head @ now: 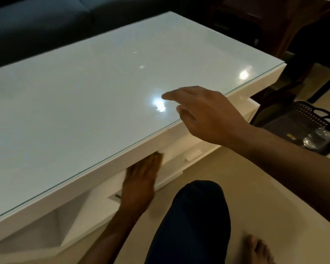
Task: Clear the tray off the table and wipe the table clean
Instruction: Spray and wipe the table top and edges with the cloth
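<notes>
The white glass-topped table [88, 88] fills the left and middle of the head view, its top bare and glossy. My right hand [204, 113] hovers over the table's near edge, fingers spread, holding nothing. Below the tabletop my left hand [141, 180] lies flat against a white drawer front, fingertips tucked under the table's edge; it holds nothing that I can see. The dark tray [286, 124] sits on the floor at the right, beyond the table's end, with a clear glass [312, 140] on it.
A dark sofa [36, 25] runs along the table's far side. Dark wooden chair legs [322, 80] stand at the back right. My knee in dark trousers [194, 216] and a bare foot [259, 250] rest on the beige floor.
</notes>
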